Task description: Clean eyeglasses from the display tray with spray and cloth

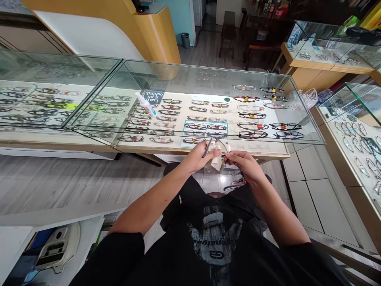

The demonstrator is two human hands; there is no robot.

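In front of the counter edge, my left hand [199,158] is closed on a pale cleaning cloth [216,162] wrapped about part of a pair of eyeglasses. A dark temple tip of a frame [206,148] sticks up beside its thumb. My right hand [244,163] pinches the dark eyeglasses [226,161] at the cloth's right side. Below that hand hangs a dark temple with a red mark [237,184]; whether it belongs to the same pair I cannot tell. A white spray bottle [145,104] lies on the glass top, left of my hands.
Just beyond my hands runs a glass display case [184,67] with rows of eyeglasses inside. More cases stand at the left and right [354,131]. White drawers [309,190] are at right; an open shelf [89,222] is at lower left. A dark bench [228,29] stands far back.
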